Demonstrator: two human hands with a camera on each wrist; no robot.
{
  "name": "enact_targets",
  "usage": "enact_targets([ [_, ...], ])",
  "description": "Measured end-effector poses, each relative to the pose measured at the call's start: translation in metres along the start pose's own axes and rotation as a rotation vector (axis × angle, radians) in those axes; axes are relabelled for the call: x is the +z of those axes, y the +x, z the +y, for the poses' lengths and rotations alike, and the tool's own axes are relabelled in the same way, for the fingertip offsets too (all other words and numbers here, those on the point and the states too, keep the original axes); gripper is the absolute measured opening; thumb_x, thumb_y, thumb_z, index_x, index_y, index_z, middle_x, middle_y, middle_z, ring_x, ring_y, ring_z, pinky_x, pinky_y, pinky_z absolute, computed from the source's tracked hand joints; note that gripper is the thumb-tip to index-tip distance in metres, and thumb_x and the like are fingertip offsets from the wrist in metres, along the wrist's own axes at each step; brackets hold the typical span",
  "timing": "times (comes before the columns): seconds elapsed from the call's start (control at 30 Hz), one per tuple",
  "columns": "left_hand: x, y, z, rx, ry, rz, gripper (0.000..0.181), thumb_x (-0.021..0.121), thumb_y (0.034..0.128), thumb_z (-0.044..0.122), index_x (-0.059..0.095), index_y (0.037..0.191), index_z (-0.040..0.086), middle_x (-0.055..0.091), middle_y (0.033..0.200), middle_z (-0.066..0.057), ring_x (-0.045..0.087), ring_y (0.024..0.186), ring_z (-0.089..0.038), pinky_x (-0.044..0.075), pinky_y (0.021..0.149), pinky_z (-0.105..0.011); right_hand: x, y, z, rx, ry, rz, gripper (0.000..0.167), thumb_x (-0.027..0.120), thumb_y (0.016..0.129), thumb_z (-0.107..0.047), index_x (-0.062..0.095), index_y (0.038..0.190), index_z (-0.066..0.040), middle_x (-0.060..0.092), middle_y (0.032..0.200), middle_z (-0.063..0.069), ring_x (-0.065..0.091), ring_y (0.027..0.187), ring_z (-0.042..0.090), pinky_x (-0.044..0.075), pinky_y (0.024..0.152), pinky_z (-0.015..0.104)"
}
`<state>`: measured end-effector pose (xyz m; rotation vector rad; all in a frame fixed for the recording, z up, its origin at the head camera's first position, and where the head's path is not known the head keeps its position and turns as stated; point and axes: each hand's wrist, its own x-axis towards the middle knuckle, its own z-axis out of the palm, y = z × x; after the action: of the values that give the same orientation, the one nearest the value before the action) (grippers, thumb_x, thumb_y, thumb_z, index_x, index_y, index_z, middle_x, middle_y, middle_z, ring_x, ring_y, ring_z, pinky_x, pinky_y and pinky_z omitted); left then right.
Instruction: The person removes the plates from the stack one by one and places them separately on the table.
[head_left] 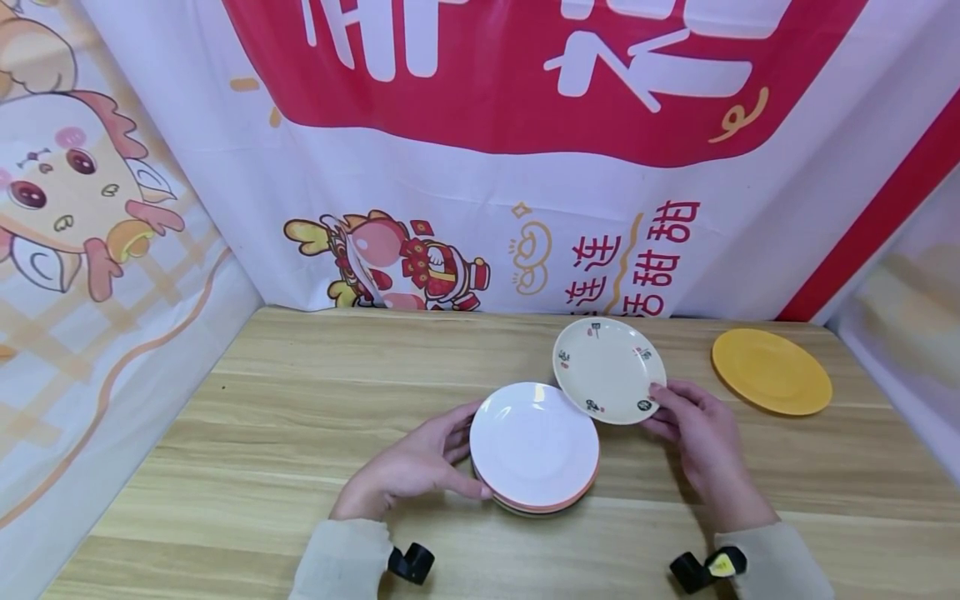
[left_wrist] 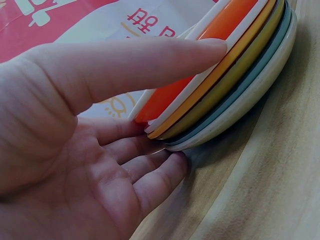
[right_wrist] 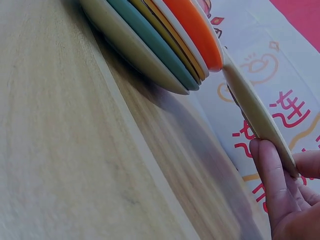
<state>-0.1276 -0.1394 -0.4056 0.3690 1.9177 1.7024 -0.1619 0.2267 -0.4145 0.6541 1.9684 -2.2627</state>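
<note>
Patterned plate (head_left: 609, 371) faces upward; held

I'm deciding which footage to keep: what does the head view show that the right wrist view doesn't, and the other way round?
Only the head view shows the left grip touching the plate stack, and the yellow plate lying apart. Only the right wrist view shows the stack's teal layer. Both show the stack, the right grip pinching the cream plate, the wooden table and the printed backdrop.
</note>
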Motion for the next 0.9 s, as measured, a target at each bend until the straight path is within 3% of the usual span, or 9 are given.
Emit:
enact_targets([
  [0.33, 0.0, 0.0, 0.001, -0.011, 0.019, 0.008, 0.109, 0.092, 0.0795, -0.002, 0.032, 0.17, 0.014, 0.035, 0.176, -0.009, 0.032, 0.164, -0.035, 0.034, 0.134, -0.045, -0.004, 0.003, 0.002, 0.012, -0.008, 0.023, 0.043, 0.071, 0.105, -0.022, 0.055, 0.142, -0.007, 0.074, 0.093, -0.012, 0.075, 0.083, 0.005, 0.069, 0.083, 0.024],
  [0.53, 0.001, 0.001, 0.001, -0.01, 0.01, 0.009, 0.11, 0.092, 0.0792, -0.002, 0.032, 0.17, 0.015, 0.035, 0.175, -0.009, 0.032, 0.164, -0.034, 0.034, 0.133, -0.044, -0.008, 0.004, 0.0, 0.003, 0.01, 0.042, 0.039, 0.069, 0.106, -0.019, 0.055, 0.14, -0.005, 0.075, 0.09, -0.013, 0.076, 0.081, 0.004, 0.068, 0.083, 0.023],
  [0.73, 0.0, 0.0, 0.0, -0.012, 0.02, 0.016, 0.11, 0.092, 0.0795, -0.001, 0.032, 0.17, 0.014, 0.034, 0.176, -0.01, 0.032, 0.164, -0.036, 0.035, 0.133, -0.044, -0.01, 0.008, -0.001, 0.015, -0.007, 0.055, 0.057, 0.068, 0.107, -0.021, 0.046, 0.156, -0.001, 0.072, 0.096, -0.01, 0.077, 0.085, 0.004, 0.068, 0.086, 0.024],
  [0.9, -0.001, -0.001, 0.0, -0.004, 0.02, 0.004, 0.109, 0.093, 0.0789, 0.0, 0.033, 0.169, 0.014, 0.035, 0.175, -0.01, 0.032, 0.164, -0.035, 0.034, 0.133, -0.044, -0.012, 0.015, -0.001, 0.026, -0.016, 0.07, 0.061, 0.065, 0.108, -0.021, 0.042, 0.16, 0.001, 0.069, 0.103, -0.005, 0.076, 0.087, 0.003, 0.067, 0.088, 0.023],
])
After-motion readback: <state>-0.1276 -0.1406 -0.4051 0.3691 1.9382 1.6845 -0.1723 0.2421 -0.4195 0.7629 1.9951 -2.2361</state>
